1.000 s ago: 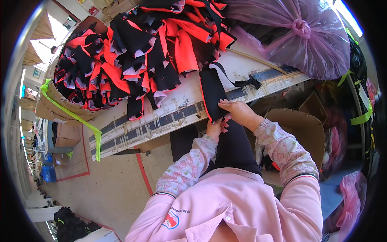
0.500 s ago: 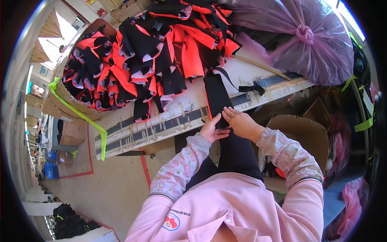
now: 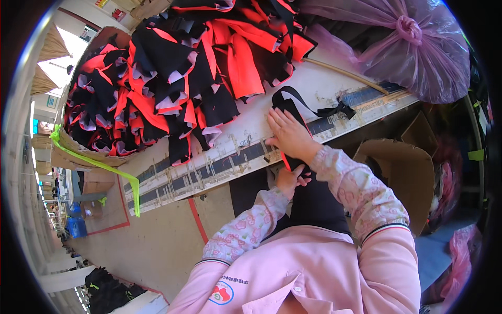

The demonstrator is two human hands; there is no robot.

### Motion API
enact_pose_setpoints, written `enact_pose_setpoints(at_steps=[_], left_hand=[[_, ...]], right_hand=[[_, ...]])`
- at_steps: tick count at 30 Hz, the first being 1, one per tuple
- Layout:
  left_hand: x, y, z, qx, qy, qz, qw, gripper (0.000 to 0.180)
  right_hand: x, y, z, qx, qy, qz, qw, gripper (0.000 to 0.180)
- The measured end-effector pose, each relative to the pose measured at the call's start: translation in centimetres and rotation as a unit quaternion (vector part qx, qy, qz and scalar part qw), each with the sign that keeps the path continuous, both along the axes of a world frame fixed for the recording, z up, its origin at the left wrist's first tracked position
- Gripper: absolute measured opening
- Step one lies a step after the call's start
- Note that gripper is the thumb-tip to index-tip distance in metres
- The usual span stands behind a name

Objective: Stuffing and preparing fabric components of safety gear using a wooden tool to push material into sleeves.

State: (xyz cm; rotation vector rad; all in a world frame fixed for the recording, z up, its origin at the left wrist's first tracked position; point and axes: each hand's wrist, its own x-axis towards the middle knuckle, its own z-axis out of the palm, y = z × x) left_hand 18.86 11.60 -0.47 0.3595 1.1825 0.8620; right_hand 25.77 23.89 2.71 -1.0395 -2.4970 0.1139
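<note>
I find my right hand [image 3: 288,135] spread flat on one black fabric piece [image 3: 285,104] at the surface's [image 3: 246,144] near edge; left hand [image 3: 291,179] pinches its hanging end. The red-and-black pile [image 3: 172,78] beyond looks unprocessed.

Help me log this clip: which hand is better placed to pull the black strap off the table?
Right. The right hand lies flat on the black strap on the table; the left hand is below the edge.
</note>
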Motion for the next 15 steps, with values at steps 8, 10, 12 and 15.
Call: enact_pose_setpoints(at_steps=[8, 10, 12, 15], left_hand=[[0.6, 0.3, 0.4, 0.014, 0.031, 0.034, 0.999, 0.022], [0.5, 0.1, 0.1, 0.019, -0.01, 0.032, 0.999, 0.02], [0.4, -0.1, -0.4, 0.021, -0.037, 0.036, 0.998, 0.016], [0.3, -0.2, -1.1, 0.017, -0.029, 0.014, 0.999, 0.014]], right_hand=[[-3.5, 7.0, 2.0, -0.131, -0.062, -0.058, 0.988, 0.074], [-2.1, 5.3, 2.5, -0.089, -0.028, -0.027, 0.995, 0.074], [0.0, 2.2, 2.7, -0.059, 0.008, 0.015, 0.998, 0.074], [4.1, -5.2, 2.9, -0.04, 0.017, 0.065, 0.997, 0.07]])
